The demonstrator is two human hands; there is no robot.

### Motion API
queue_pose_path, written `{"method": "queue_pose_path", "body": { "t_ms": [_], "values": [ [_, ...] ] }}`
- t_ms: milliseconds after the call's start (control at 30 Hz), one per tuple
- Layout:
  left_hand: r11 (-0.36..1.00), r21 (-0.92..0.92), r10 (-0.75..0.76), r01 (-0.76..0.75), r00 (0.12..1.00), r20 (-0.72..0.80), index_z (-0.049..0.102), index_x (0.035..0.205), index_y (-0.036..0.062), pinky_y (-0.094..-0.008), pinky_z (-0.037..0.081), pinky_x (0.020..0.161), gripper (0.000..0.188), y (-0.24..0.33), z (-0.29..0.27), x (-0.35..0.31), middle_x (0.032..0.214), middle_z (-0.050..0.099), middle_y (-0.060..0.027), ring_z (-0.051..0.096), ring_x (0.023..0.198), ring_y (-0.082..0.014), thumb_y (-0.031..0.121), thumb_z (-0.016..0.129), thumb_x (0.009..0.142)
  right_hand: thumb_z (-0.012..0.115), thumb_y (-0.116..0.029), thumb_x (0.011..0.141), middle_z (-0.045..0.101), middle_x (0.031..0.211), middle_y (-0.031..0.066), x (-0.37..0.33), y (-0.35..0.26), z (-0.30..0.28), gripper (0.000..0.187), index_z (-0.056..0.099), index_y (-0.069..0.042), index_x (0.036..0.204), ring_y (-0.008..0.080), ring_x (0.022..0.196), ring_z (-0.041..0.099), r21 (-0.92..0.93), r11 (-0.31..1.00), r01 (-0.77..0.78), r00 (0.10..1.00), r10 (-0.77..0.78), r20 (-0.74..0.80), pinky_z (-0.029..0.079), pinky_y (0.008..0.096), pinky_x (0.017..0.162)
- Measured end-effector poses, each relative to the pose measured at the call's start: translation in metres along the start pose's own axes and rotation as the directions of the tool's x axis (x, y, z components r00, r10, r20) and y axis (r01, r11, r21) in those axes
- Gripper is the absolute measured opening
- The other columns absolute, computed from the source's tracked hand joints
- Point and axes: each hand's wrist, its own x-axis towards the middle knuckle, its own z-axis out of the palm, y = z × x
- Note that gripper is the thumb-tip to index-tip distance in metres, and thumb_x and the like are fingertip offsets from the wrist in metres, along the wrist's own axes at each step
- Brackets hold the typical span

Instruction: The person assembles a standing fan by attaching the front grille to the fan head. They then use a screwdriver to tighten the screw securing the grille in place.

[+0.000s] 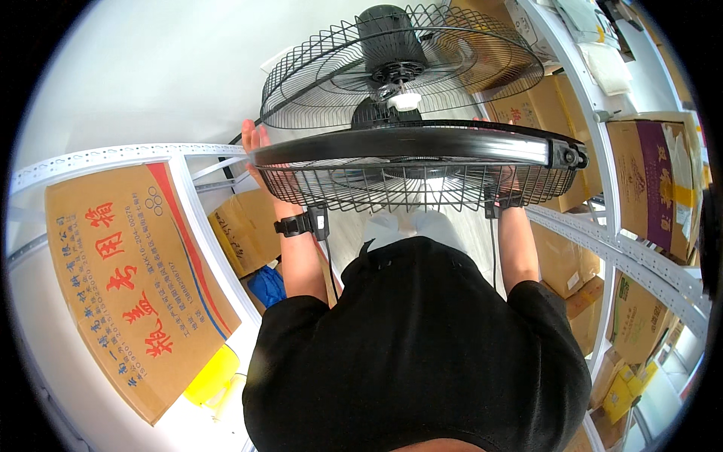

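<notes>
Left shelf: While white metal shelving (179, 211) closes in on the person's left, a big cardboard box (135, 301) with red and blue print leans across the view, a yellow item (212, 379) just by its lower corner.
Behind that shelf: a smaller taped carton (246, 232) sits deeper in, and a blue plastic bag (268, 286) pokes out below it.
Right rack: perforated beams (654, 280) run down this side, cartons stacked among them, one with a purple stripe (654, 177) and tape, and lower down a yellow package (625, 393).
In the way ahead: another round black fan (399, 73) stands just beyond the hands, motor housing (390, 34) uppermost in view, a white knob (405, 102) at its centre, a pale wall (166, 75) behind.
Fan guard: here it is, the round black fan guard (407, 145), in front of the chest between the two hands, seen nearly edge-on, with a broad glossy band, fine wires below and a clasp (566, 155) at the right end.
Left hand: the left hand (262, 154) is up at the guard's left edge, fingers extended and slightly apart; whether it grips, I can't tell. A black strap (294, 224) circles the wrist.
Right hand: over on the other side, the right hand (509, 179) shows through the wires, fingertips peeking above the band; its grip is hidden, so I can't call it.
Arms: both forearms reach forward from short black sleeves (538, 301), spread wide around the guard.
</notes>
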Motion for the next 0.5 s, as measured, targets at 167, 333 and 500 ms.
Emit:
{"method": "queue_pose_path", "body": {
  "t_ms": [167,333,500],
  "values": [
    [0.982,-0.187,-0.012,0.012,1.0,-0.001,0.026,0.147,0.0146,-0.0471,0.014,0.117,0.079,-0.022,0.001,0.005,0.154,0.022,-0.0104,0.019,0.142,-0.0292,0.059,0.052,0.087,0.035,-0.065,0.091,0.047,0.134,0.017,0.012,0.002,-0.007,0.074,0.034,-0.01,0.141,0.0329,0.122,0.047,0.003,1.0,-0.022,0.999,0.022,-0.043,0.035,0.0498,0.105],
    [0.982,-0.082,-0.168,0.169,0.985,0.028,0.026,0.148,0.0183,-0.0479,0.024,0.114,0.076,-0.038,-0.011,0.0,0.153,0.022,-0.012,0.027,0.138,-0.0304,0.058,0.052,0.088,0.035,-0.065,0.091,0.048,0.133,0.0171,0.022,0.003,-0.013,0.073,0.036,-0.01,0.139,0.0331,0.121,0.047,0.004,0.999,-0.037,0.996,0.037,-0.079,0.036,0.0497,0.104],
    [0.967,-0.07,-0.244,0.245,0.969,0.029,0.025,0.148,0.0129,-0.0447,0.028,0.112,0.078,-0.034,0.005,0.007,0.153,0.024,-0.0098,0.025,0.14,-0.0247,0.058,0.05,0.089,0.036,-0.065,0.091,0.049,0.132,0.0172,0.029,0.001,-0.016,0.072,0.038,-0.009,0.137,0.0334,0.12,0.048,0.006,0.999,-0.044,0.994,0.045,-0.101,0.037,0.0495,0.103]
  ]
}}
